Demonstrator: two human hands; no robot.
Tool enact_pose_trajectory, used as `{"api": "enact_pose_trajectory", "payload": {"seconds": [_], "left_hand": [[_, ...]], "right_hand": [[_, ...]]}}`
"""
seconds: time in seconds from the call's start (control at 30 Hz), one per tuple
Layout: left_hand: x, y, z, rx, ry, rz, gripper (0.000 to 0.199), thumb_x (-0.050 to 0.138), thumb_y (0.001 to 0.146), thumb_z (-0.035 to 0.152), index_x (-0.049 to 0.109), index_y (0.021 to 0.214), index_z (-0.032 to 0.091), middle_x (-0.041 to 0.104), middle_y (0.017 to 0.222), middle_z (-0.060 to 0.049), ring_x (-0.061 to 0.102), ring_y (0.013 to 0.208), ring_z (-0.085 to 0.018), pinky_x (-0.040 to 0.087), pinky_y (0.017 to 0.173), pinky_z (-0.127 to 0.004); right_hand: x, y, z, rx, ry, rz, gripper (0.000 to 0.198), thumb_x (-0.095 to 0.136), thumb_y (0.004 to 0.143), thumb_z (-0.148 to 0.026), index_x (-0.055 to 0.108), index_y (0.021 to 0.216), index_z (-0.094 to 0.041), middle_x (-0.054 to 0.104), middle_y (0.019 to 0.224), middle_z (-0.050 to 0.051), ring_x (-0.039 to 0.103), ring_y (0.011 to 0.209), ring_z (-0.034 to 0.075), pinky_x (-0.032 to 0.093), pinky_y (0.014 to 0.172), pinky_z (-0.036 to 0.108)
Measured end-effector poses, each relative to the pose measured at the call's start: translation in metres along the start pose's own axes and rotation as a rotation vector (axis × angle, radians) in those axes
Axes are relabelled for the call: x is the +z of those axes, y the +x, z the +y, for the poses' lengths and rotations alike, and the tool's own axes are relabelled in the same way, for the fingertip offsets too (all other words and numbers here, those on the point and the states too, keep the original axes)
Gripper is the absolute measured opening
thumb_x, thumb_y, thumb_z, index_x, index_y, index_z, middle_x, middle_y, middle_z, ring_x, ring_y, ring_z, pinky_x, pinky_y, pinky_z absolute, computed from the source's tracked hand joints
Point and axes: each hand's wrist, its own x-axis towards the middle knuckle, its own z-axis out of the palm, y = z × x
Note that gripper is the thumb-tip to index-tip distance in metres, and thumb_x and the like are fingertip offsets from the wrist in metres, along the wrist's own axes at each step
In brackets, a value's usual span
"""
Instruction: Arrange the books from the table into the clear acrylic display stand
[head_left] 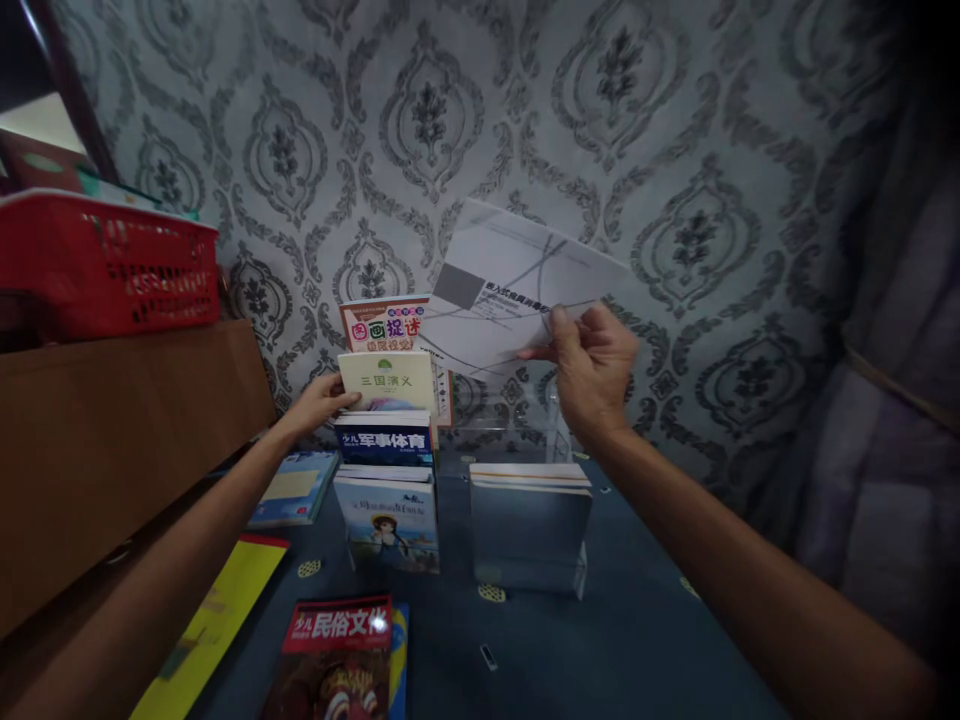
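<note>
Patterned wallpaper [322, 100] forms the backdrop. Right hand [596, 365] pinches the booklet [495, 320], which extends leftward from its thumb; left hand [319, 402] touches the cream book [386, 394] just right of its fingertips, grip unclear.

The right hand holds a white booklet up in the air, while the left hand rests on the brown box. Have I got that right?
Not quite: the head view shows the left hand at the left edge of a cream book. The right hand does hold a white booklet up in the air.
</note>
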Motion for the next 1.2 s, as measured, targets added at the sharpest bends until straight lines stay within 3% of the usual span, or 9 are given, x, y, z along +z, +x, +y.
{"api": "enact_pose_trajectory", "payload": {"seconds": [0.23,0.43,0.67,0.77,0.87,1.0,1.2], "left_hand": [[-0.001,0.0,-0.003,0.0,-0.002,-0.022,0.067,0.077,0.063,0.052,0.065,0.116,0.012,0.075,0.107,-0.012,0.068,0.08,-0.023,0.042,0.051,-0.022],[-0.002,0.002,-0.004,-0.03,-0.013,-0.029,0.066,0.078,0.061,0.053,0.066,0.113,0.014,0.075,0.106,-0.011,0.068,0.083,-0.024,0.044,0.054,-0.024],[-0.004,-0.003,0.003,-0.037,0.017,-0.05,0.063,0.078,0.061,0.052,0.066,0.108,0.011,0.076,0.102,-0.011,0.069,0.086,-0.026,0.048,0.061,-0.027],[-0.005,-0.006,0.006,-0.009,0.025,-0.057,0.065,0.078,0.061,0.052,0.066,0.11,0.012,0.076,0.101,-0.012,0.069,0.091,-0.028,0.052,0.068,-0.03],[-0.004,-0.009,0.01,0.006,-0.011,-0.106,0.071,0.079,0.06,0.049,0.064,0.119,0.013,0.075,0.107,-0.011,0.068,0.101,-0.031,0.054,0.084,-0.036],[-0.003,-0.015,0.015,0.016,-0.044,-0.159,0.079,0.079,0.061,0.05,0.059,0.128,0.013,0.071,0.119,-0.012,0.064,0.113,-0.033,0.049,0.099,-0.04],[0.001,-0.01,0.005,0.037,-0.028,-0.113,0.078,0.078,0.063,0.058,0.061,0.124,0.012,0.07,0.12,-0.015,0.063,0.114,-0.034,0.048,0.101,-0.044]], "right_hand": [[0.002,0.002,-0.011,-0.068,0.021,0.077,0.044,0.067,0.083,-0.048,0.036,0.062,-0.024,0.031,0.061,-0.006,0.039,0.05,0.009,0.056,0.045,0.021],[0.02,-0.016,-0.004,0.001,-0.008,-0.113,0.037,0.06,0.086,-0.05,0.045,0.066,-0.023,0.037,0.062,-0.005,0.044,0.053,0.009,0.052,0.044,0.021],[0.046,-0.047,0.027,0.208,-0.177,-0.323,0.035,0.049,0.089,-0.052,0.044,0.069,-0.023,0.044,0.066,-0.002,0.056,0.059,0.013,0.043,0.047,0.021],[0.054,-0.061,0.036,0.254,-0.229,-0.448,0.032,0.045,0.09,-0.045,0.042,0.068,-0.023,0.045,0.064,-0.002,0.06,0.059,0.014,0.039,0.048,0.022],[0.059,-0.072,0.043,0.257,-0.218,-0.53,0.027,0.043,0.089,-0.04,0.043,0.067,-0.023,0.048,0.067,-0.001,0.058,0.062,0.014,0.042,0.055,0.023],[0.06,-0.081,0.053,0.178,-0.281,-0.519,0.029,0.045,0.087,-0.035,0.039,0.061,-0.023,0.048,0.069,0.0,0.052,0.067,0.015,0.043,0.065,0.025],[0.056,-0.084,0.059,0.235,-0.463,-0.563,0.036,0.045,0.091,-0.037,0.04,0.058,-0.022,0.046,0.058,-0.002,0.047,0.06,0.014,0.032,0.059,0.024]]}}
